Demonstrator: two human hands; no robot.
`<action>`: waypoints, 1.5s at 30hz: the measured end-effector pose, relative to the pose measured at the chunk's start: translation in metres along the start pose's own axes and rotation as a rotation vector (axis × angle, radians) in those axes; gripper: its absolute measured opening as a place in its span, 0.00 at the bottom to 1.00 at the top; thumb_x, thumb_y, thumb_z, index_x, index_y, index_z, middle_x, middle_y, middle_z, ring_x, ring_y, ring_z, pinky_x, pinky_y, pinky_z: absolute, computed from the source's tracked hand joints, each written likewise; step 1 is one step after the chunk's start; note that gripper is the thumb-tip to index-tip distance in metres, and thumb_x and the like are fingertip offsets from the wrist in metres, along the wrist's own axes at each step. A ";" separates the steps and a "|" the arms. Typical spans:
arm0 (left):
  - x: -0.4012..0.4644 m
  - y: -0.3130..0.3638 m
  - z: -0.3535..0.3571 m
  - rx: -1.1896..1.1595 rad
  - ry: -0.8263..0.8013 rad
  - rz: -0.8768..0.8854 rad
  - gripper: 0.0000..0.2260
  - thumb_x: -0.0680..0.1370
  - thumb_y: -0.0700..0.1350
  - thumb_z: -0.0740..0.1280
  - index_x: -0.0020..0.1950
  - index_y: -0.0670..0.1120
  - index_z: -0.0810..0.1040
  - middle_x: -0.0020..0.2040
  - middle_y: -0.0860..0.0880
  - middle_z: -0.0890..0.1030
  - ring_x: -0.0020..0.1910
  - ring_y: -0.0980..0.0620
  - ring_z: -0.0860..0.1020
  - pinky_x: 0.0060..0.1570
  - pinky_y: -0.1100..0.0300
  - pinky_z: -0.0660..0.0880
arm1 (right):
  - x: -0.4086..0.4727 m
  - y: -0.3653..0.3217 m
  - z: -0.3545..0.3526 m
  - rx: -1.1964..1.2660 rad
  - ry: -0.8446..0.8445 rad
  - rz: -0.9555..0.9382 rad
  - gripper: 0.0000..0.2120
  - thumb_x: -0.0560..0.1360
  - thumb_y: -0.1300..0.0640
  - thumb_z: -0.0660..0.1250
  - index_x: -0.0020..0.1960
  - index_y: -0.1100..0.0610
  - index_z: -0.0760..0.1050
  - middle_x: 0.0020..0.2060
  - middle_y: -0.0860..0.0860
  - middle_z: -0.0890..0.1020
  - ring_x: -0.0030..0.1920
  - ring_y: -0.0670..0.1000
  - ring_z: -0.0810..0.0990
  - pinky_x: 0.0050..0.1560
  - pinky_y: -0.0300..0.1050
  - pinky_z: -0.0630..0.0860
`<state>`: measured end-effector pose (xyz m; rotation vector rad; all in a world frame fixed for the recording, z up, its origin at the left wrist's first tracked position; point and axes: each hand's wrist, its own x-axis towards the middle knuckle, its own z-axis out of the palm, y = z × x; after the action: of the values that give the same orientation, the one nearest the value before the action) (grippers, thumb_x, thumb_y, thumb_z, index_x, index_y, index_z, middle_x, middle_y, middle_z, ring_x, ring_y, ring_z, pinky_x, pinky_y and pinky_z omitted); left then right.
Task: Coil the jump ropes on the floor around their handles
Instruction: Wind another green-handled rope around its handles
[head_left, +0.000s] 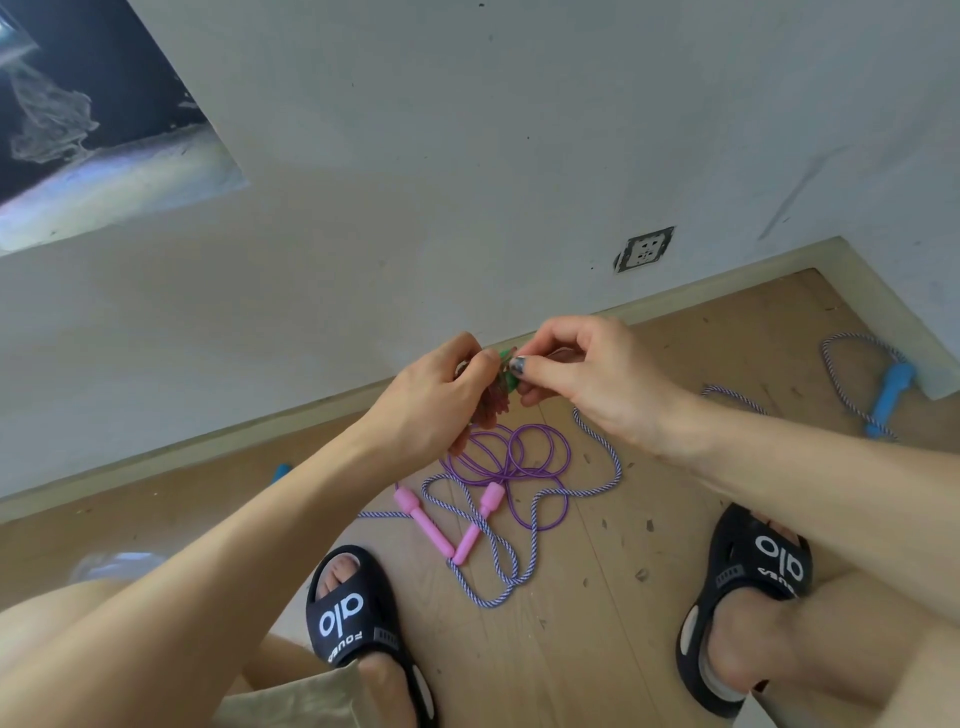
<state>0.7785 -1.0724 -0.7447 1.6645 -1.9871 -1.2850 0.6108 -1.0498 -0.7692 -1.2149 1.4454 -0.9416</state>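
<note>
A wooden floor (597, 649) meets a grey wall (467, 130) bearing a socket (644, 249); black slippers (353, 608) flank a striped rope (498, 551) and purple rope (519, 457). Left hand (431, 400) and right hand (587, 369), fingers curled, pinch a green-handled bundle (501, 387), largely hiding it

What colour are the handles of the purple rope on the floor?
Pink. The head view shows both handles lying between the person's feet, joined to the purple rope.

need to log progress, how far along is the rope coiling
In hand: both hands, left and right, grip a green-handled bundle, its rope apparently already wound. Left: the purple rope with pink handles and the striped rope with a blue handle lie loose on the floor.
</note>
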 end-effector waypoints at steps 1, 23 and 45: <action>0.000 -0.001 0.000 -0.006 -0.005 -0.001 0.13 0.82 0.53 0.57 0.45 0.47 0.73 0.34 0.50 0.83 0.25 0.49 0.75 0.33 0.59 0.75 | 0.000 0.000 0.000 0.009 -0.003 0.004 0.05 0.75 0.61 0.71 0.40 0.59 0.80 0.38 0.57 0.85 0.38 0.55 0.86 0.50 0.58 0.82; 0.002 -0.013 0.003 0.114 0.037 0.069 0.10 0.82 0.54 0.57 0.45 0.51 0.71 0.36 0.53 0.82 0.30 0.54 0.76 0.43 0.52 0.77 | 0.004 -0.010 0.002 0.539 -0.169 0.402 0.10 0.76 0.69 0.67 0.44 0.57 0.71 0.42 0.58 0.78 0.38 0.52 0.79 0.39 0.39 0.80; 0.023 -0.021 0.017 0.086 0.109 -0.004 0.11 0.83 0.54 0.55 0.49 0.49 0.70 0.36 0.55 0.82 0.33 0.48 0.77 0.47 0.49 0.78 | 0.010 -0.009 0.009 0.682 -0.055 0.617 0.06 0.78 0.68 0.62 0.45 0.61 0.75 0.33 0.54 0.75 0.32 0.47 0.75 0.29 0.36 0.74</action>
<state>0.7738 -1.0845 -0.7782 1.7381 -2.0017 -1.0992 0.6217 -1.0610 -0.7645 -0.2619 1.1902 -0.8424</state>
